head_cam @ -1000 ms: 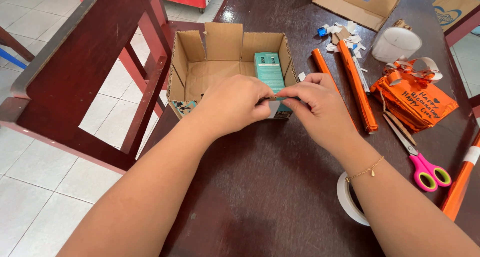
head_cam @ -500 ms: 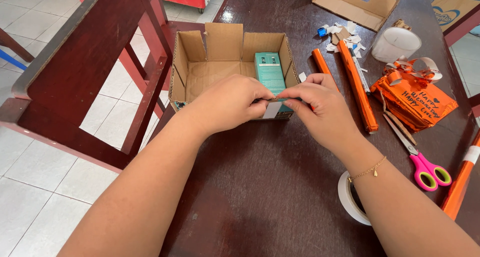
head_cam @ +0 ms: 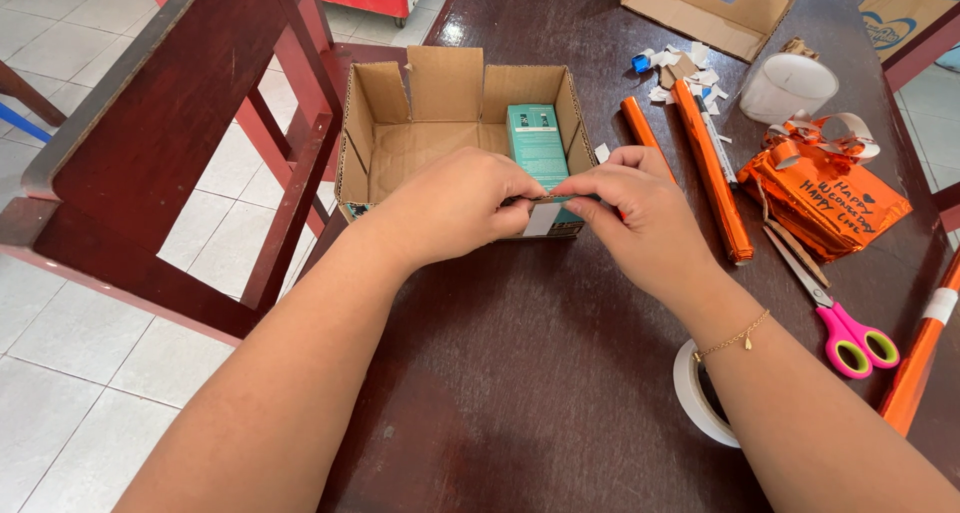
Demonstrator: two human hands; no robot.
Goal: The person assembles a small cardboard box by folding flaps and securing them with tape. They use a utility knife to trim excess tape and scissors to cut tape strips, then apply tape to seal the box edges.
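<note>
Both hands meet at the near wall of an open brown cardboard box (head_cam: 400, 143) on a dark wooden table (head_cam: 520, 373): the left hand (head_cam: 455, 208) and right hand (head_cam: 640, 208) pinch its edge beside a teal rectangular carton (head_cam: 535, 138) standing inside. Pink-handled scissors (head_cam: 835, 318) and rolled orange foil tubes (head_cam: 710, 168) lie to the right.

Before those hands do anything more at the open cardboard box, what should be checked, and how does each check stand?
1. Both hands at the near wall of the open brown cardboard box: ok; left hand and right hand meet there.
2. Teal rectangular carton inside the box: ok.
3. White tape roll near the right arm: ok.
4. Pink-handled scissors away from the hands: ok.
5. What the fingertips pinch: cannot tell.
</note>
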